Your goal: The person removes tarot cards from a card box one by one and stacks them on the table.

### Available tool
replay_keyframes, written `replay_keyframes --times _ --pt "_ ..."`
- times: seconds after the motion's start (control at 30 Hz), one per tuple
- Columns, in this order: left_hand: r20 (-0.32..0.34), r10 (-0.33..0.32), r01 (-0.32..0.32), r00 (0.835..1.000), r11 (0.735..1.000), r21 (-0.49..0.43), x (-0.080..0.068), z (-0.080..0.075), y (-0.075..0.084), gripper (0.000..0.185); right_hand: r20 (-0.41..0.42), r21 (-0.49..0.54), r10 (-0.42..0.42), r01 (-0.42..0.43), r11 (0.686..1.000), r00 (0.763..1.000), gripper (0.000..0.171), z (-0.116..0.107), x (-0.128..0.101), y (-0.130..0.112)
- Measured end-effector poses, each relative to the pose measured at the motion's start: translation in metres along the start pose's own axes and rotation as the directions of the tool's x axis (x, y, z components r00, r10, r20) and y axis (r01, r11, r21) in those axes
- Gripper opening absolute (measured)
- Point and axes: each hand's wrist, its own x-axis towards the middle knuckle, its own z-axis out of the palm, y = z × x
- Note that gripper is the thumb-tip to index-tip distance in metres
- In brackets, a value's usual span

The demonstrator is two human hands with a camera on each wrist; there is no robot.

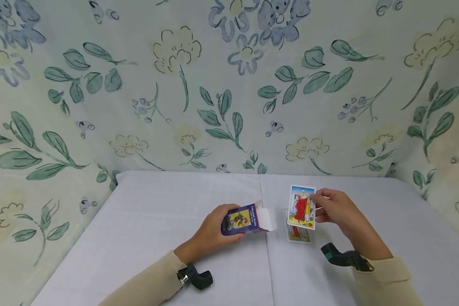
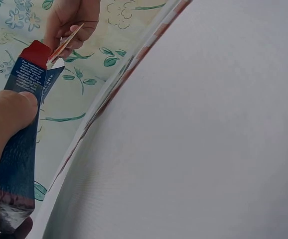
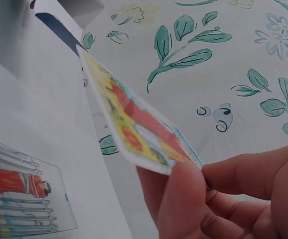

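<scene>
Dealing out cards, I'd say: the right hand (image 1: 338, 211) pinches a card (image 1: 301, 207) upright, just above another card (image 1: 298, 233) lying beneath it, while the left hand (image 1: 210, 231) grips the opened card box (image 1: 242, 219) beside it. Laying this card down needs a clean release.

Count of items on the white table (image 1: 157, 221):

Card boxes: one. A blue card box (image 1: 240, 219) is gripped in the left hand (image 1: 210, 231), with its white flap open toward 3 o'clock.

Loose cards: two are seen. One card (image 1: 301, 207) is pinched upright in the right hand (image 1: 338, 210); a second card (image 1: 298, 234) is laid face up on the table at 6 o'clock of the first.

Hands: two. Wrist-worn cameras: two, one recorded on each wrist.
</scene>
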Motion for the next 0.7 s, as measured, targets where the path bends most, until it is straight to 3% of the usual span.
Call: replay_keyframes --times 0.4,0.7 --pt "0.009 -0.003 0.003 1.000 1.000 -0.016 -0.0002 -0.0019 0.0009 0.072 0.051 0.017 0.011 -0.012 1.000 0.999 0.033 0.0033 0.0011 0.0015" --pt "0.010 0.000 0.000 1.000 0.999 -0.040 -0.0022 -0.0006 0.0008 0.071 0.036 -0.064 0.023 -0.021 0.998 0.999 0.043 0.0065 0.0024 0.0085"
